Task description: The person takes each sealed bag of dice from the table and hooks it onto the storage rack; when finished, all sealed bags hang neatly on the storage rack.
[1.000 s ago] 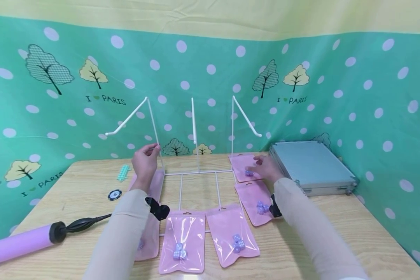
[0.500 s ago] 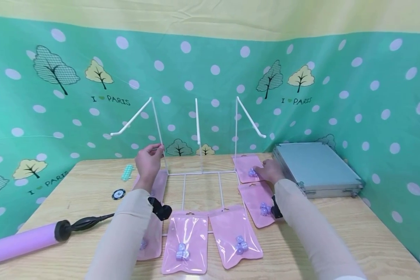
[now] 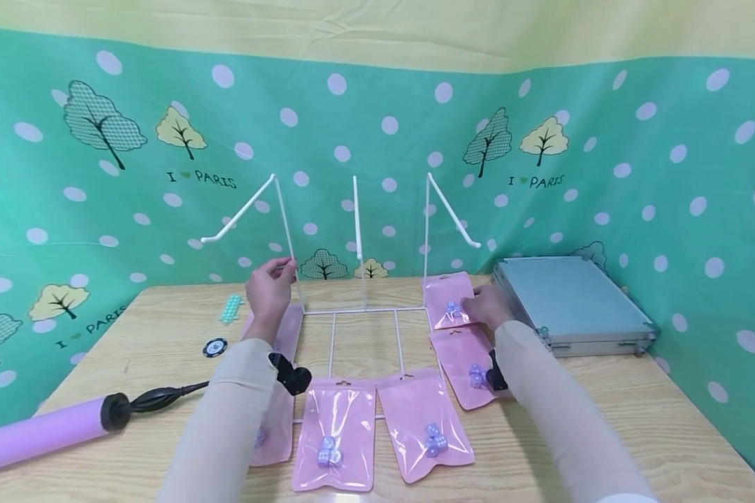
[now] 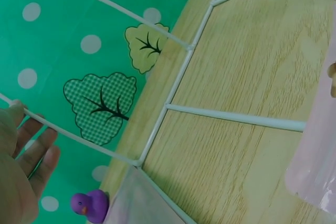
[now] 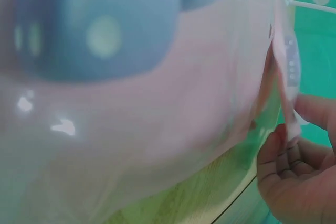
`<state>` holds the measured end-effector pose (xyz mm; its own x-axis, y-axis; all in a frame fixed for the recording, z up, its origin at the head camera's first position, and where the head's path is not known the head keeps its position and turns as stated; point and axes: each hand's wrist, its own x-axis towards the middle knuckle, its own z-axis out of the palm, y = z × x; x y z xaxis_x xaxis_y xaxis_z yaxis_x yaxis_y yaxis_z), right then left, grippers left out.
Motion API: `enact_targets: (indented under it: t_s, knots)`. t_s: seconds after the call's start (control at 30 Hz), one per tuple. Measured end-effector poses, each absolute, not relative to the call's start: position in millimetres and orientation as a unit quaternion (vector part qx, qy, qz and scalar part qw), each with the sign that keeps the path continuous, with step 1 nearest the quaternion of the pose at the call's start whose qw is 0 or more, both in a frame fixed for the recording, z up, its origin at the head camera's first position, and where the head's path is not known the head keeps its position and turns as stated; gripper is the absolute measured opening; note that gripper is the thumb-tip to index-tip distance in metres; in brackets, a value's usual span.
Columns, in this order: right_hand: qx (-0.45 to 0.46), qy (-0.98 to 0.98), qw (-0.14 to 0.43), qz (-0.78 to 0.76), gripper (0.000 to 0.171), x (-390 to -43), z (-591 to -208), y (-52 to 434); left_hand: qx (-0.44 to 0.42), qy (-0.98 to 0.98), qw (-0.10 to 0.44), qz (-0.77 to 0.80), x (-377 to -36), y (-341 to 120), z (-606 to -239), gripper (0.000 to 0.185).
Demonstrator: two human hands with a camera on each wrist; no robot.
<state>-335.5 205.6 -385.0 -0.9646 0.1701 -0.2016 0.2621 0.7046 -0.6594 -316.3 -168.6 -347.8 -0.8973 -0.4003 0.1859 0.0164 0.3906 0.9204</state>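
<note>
My left hand (image 3: 269, 297) pinches the left upright of a white wire rack (image 3: 358, 223) between thumb and index finger. In the left wrist view its other fingers are spread beside the rod. At the rack's back right corner, my right hand (image 3: 489, 306) pinches the edge of a pink pouch (image 3: 439, 288) with purple dice (image 3: 453, 309) inside. The right wrist view shows the pouch edge between thumb and fingers. Another pink pouch (image 3: 459, 349) lies just in front. Two more, a front pouch (image 3: 335, 412) and its neighbour (image 3: 409, 405), lie along the rack's front. My left arm partly covers pink pouches on the left.
A silver case (image 3: 572, 300) stands at the right. On the left are a purple hand pump (image 3: 44, 433), a poker chip (image 3: 214, 347) and a small green checked piece (image 3: 231, 308). The left wrist view shows a purple duck (image 4: 94, 206) beside the rack.
My right hand has come down onto the back right pouch and taken its edge, and the pouch has tilted up slightly. My left hand keeps hold of the upright. The head view has shifted slightly.
</note>
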Motion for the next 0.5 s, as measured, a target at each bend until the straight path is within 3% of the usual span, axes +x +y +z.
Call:
enact_targets:
  t_s: [0.2, 0.5]
  knots:
    - [0.092, 0.923, 0.030, -0.372, 0.046, -335.7, -384.8, 209.5, 0.121, -0.811, 0.189, -0.540, -314.2, -167.5, -345.5, 0.031]
    - [0.125, 0.893, 0.040, -0.430, 0.036, -335.6, -382.5, 216.1, 0.131, -0.809, 0.172, -0.547, -312.4, -167.5, -341.7, 0.032]
